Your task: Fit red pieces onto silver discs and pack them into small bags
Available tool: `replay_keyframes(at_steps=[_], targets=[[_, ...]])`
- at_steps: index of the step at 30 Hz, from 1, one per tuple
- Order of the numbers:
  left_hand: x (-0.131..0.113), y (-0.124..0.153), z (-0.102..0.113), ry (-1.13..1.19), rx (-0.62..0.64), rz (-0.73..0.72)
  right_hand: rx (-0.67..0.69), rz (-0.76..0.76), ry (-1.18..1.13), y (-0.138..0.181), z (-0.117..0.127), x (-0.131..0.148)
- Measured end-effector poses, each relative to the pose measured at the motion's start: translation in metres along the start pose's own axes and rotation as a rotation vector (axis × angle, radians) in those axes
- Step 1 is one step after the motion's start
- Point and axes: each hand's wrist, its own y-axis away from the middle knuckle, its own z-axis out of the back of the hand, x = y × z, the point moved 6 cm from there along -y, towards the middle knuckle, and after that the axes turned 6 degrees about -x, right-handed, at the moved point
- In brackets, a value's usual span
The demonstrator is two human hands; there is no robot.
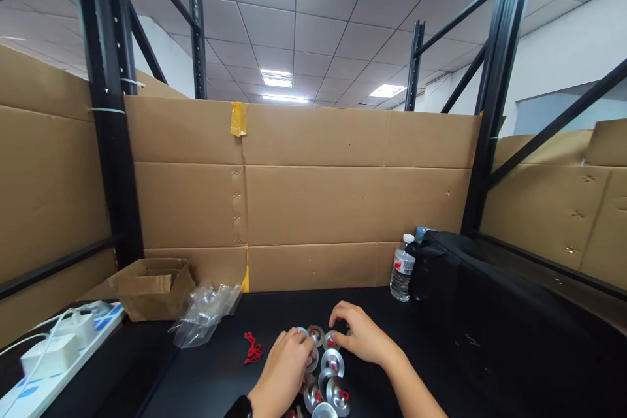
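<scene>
Several small silver metal discs (pixel 331 379) with red fittings lie in a cluster on the black table (pixel 215 372), near its front edge. My left hand (pixel 287 366) rests on the left side of the cluster, fingers curled over a disc. My right hand (pixel 360 334) reaches in from the right with fingertips bent down onto the discs at the far side of the cluster. What either hand grips is hidden under the fingers. A loose bundle of red string (pixel 252 348) lies just left of my left hand.
A crumpled clear plastic bag (pixel 204 313) and an open cardboard box (pixel 151 284) sit at the left. A white power strip with chargers (pixel 59 353) runs along the left edge. A water bottle (pixel 402 269) and black bag (pixel 470 300) stand right. Cardboard walls (pixel 313 196) surround the table.
</scene>
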Motion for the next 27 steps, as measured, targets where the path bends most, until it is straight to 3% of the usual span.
replay_keyframes(at_steps=[9,15,18,20,23,27], targets=[[0.005,-0.002,0.010,-0.007,-0.012,0.030,-0.020,0.101,-0.141,0.002,-0.006,0.032],[0.002,-0.002,0.016,-0.058,-0.006,0.055,0.004,0.120,-0.151,0.003,-0.009,0.038],[0.007,-0.005,0.018,-0.030,-0.066,0.083,-0.001,0.120,-0.150,0.003,-0.010,0.038],[0.013,-0.006,0.021,0.139,-0.128,0.127,-0.026,0.100,-0.166,0.003,-0.013,0.036],[0.019,-0.008,0.020,0.596,-0.172,0.205,-0.049,0.058,-0.267,0.002,-0.021,0.035],[0.013,-0.012,0.020,1.023,-0.180,0.188,-0.070,0.087,-0.338,0.000,-0.029,0.043]])
